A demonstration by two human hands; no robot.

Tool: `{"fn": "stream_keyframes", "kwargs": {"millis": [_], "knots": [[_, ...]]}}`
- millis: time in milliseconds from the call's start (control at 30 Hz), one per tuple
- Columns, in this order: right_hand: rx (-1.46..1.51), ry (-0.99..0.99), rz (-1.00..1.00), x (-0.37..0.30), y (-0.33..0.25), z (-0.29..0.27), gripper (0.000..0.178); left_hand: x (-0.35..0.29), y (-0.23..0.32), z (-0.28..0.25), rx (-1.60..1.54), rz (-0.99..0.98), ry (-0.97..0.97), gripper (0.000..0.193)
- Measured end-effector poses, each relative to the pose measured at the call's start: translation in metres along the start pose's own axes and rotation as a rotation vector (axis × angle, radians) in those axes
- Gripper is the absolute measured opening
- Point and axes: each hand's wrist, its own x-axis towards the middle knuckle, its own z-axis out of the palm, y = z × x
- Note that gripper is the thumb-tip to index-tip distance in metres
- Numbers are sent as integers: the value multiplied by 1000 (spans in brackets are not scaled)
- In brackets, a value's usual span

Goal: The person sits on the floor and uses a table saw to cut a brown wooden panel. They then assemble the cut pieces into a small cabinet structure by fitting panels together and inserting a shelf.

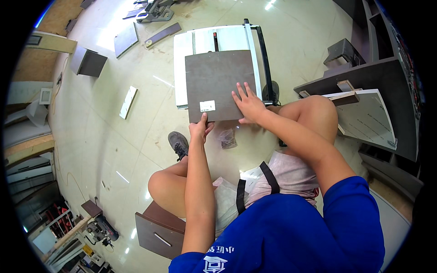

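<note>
One squarish panel (218,75), white label (207,106) nearest, is laid past the saw table's (180,75) near edge, gripped by the left hand (200,128). The right hand (250,107) is splayed atop.

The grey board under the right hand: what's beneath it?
A white-topped table lies beneath the board, showing past its far edge and sides; the part directly underneath is hidden.
</note>
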Motion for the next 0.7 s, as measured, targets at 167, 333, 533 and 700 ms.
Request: {"fn": "stream_keyframes", "kwargs": {"millis": [167, 333, 533, 700], "knots": [[-2, 2, -1, 1, 2, -1, 113, 1, 0, 1, -8, 8, -16, 32], [-13, 3, -13, 1, 0, -2, 114, -3, 2, -1, 108, -34, 66, 38], [-24, -54, 8, 6, 3, -8, 113, -18, 53, -10, 1047, 99, 280, 57], [-23, -36, 6, 7, 3, -3, 114, -24, 91, 8, 1588, 877, 73, 85]]}}
